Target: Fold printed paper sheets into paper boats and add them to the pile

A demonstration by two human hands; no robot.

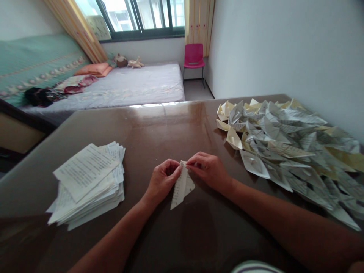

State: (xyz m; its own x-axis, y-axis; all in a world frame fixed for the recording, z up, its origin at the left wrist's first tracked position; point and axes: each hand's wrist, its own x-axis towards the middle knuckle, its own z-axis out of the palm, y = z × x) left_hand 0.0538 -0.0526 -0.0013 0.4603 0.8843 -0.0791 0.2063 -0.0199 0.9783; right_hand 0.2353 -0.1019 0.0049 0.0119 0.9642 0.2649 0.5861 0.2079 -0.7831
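Note:
Both hands meet at the top end of a partly folded sheet of paper [182, 185] over the middle of the table. The sheet carries printed lines and narrows to a point at its lower left. My left hand [162, 178] pinches its upper left edge between thumb and fingers. At the upper right corner, my right hand [210, 170] grips the paper with its fingertips. To the left lies a stack of printed paper sheets [88, 182]. Many folded paper boats [273, 132] are heaped on the right.
The glossy brown table [159, 132] reaches to a bed [142, 83] beyond its far edge. A pink chair [193, 55] stands by the window wall. The white wall [284, 49] borders the table's right side. A rounded white edge [256, 267] shows at the bottom.

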